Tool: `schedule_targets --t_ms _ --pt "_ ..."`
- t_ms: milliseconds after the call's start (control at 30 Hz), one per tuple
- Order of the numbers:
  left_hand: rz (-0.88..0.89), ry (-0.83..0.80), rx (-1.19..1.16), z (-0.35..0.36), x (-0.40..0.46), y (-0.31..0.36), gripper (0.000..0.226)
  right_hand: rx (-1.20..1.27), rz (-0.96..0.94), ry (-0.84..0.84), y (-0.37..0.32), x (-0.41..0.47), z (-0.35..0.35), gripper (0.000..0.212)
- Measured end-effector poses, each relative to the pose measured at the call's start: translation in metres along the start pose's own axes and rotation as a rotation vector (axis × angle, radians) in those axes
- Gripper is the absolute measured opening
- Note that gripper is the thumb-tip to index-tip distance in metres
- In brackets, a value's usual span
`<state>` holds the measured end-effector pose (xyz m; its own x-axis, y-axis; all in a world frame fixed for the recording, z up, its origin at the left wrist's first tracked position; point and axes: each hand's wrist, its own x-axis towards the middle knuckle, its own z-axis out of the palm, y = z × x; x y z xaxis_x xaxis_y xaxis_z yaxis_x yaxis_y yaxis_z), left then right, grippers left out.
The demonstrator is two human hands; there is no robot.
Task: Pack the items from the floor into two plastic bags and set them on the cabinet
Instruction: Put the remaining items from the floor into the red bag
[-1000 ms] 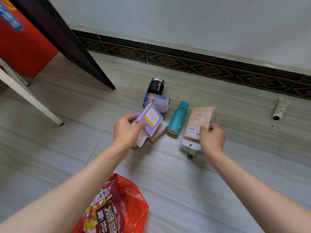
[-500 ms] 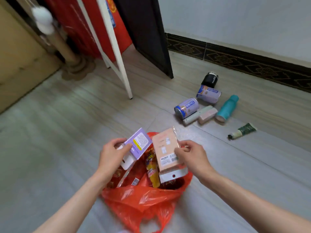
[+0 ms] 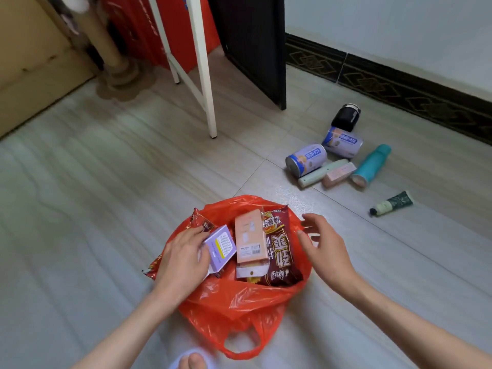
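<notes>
An open red plastic bag point(image 3: 239, 307) lies on the floor in front of me, with dark snack packets point(image 3: 279, 251) inside. My left hand point(image 3: 181, 259) holds a purple box point(image 3: 221, 247) at the bag's left side. A peach box point(image 3: 250, 239) lies inside the bag, free of any hand. My right hand point(image 3: 323, 246) hovers over the bag's right rim with fingers spread, holding nothing. Further right on the floor lie two cans point(image 3: 306, 159), a black jar point(image 3: 346, 118), a teal bottle point(image 3: 371, 166), a pale tube point(image 3: 322, 173), a small pink box point(image 3: 339, 174) and a green tube point(image 3: 391, 203).
A white frame leg point(image 3: 206, 75) and a dark cabinet panel point(image 3: 253, 46) stand beyond the bag. A red box point(image 3: 159, 27) sits behind them. A wooden door point(image 3: 29, 54) is at the left. The wall's dark skirting point(image 3: 399, 86) runs along the right.
Both hands carried the boxes from the floor pile to the bag. My right hand let go of the peach box, which now lies in the bag. My left hand lowered the purple box.
</notes>
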<state>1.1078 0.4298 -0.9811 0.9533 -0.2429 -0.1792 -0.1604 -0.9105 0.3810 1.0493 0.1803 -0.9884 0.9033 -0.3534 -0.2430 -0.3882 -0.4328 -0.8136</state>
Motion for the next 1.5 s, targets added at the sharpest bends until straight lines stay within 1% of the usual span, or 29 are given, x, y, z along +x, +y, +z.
schedule_targets --t_ms 100,200,267,333,400,467,533,600,700,833,933,1000,1067,1133,1200,1300,1400,1500 --pt "0.194 0.035 0.041 -0.006 0.015 0.025 0.039 -0.200 -0.016 0.055 0.025 0.012 -0.031 0.039" --pt "0.355 -0.045 0.108 0.000 0.038 0.057 0.050 -0.384 0.038 0.054 0.049 0.029 -0.062 0.044" --pt "0.412 -0.117 0.136 0.013 0.055 0.079 0.057 -0.483 0.061 0.052 0.065 0.041 -0.081 0.045" --pt "0.436 -0.155 0.143 0.030 0.076 0.097 0.059 -0.558 0.079 0.058 0.081 0.054 -0.098 0.045" --pt "0.440 -0.162 0.121 0.046 0.101 0.113 0.061 -0.640 0.076 0.070 0.097 0.069 -0.112 0.043" --pt "0.408 -0.141 0.069 0.062 0.129 0.130 0.064 -0.725 0.075 0.070 0.113 0.083 -0.124 0.044" --pt "0.336 -0.103 0.000 0.076 0.156 0.145 0.070 -0.838 0.062 0.009 0.129 0.095 -0.133 0.050" --pt "0.252 -0.089 -0.079 0.089 0.178 0.158 0.077 -0.951 0.011 -0.068 0.143 0.103 -0.137 0.051" --pt "0.153 -0.147 -0.168 0.107 0.206 0.170 0.083 -1.037 -0.072 -0.085 0.152 0.113 -0.139 0.044" --pt "0.125 -0.177 -0.203 0.121 0.226 0.170 0.078 -1.127 -0.166 -0.111 0.159 0.128 -0.141 0.036" --pt "0.123 -0.169 -0.212 0.122 0.233 0.166 0.077 -1.143 -0.125 -0.135 0.161 0.132 -0.141 0.032" --pt "0.132 -0.154 -0.214 0.119 0.235 0.163 0.076 -1.130 -0.100 -0.114 0.161 0.130 -0.139 0.029" --pt "0.144 -0.121 -0.241 0.115 0.234 0.161 0.073 -1.056 -0.104 -0.060 0.155 0.126 -0.137 0.025" --pt "0.163 -0.076 -0.277 0.108 0.230 0.158 0.068 -0.958 -0.120 -0.034 0.142 0.121 -0.134 0.027" --pt "0.185 -0.049 -0.288 0.096 0.222 0.153 0.065 -0.870 -0.136 -0.043 0.123 0.112 -0.127 0.031" --pt "0.222 0.009 -0.297 0.067 0.204 0.142 0.060 -0.678 -0.109 -0.048 0.088 0.094 -0.110 0.034" --pt "0.201 0.081 -0.340 0.030 0.174 0.128 0.054 -0.644 -0.166 -0.069 0.050 0.074 -0.087 0.033" --pt "0.170 0.085 -0.353 -0.006 0.135 0.107 0.049 -0.555 -0.218 -0.097 0.010 0.055 -0.057 0.034"
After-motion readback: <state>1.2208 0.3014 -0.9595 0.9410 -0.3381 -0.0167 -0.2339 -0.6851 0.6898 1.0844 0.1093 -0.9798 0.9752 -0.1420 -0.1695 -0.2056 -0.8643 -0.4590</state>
